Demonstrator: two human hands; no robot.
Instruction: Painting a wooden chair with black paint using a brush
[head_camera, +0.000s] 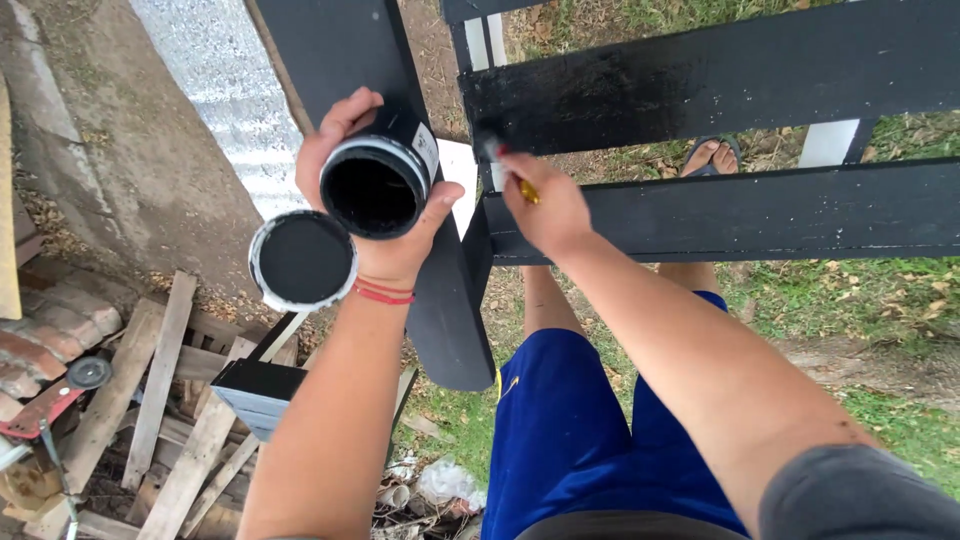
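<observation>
My left hand (385, 235) grips an open tin of black paint (378, 178), tilted so its dark inside faces me. The tin's round lid (302, 259), black within a white rim, sticks out below and left of the tin by my wrist. My right hand (545, 210) holds a small paintbrush (508, 168) with a red and yellow handle. Its bristles touch the end of the upper black plank (700, 85). A lower black plank (740, 212) runs to the right just past my right hand.
A black upright post (440, 300) stands between my hands. Loose wooden slats (165, 400) and bricks (45, 335) lie bottom left, with an angle grinder (55, 400). Grass (880, 300) lies beneath the planks. My sandalled foot (710, 157) shows between them.
</observation>
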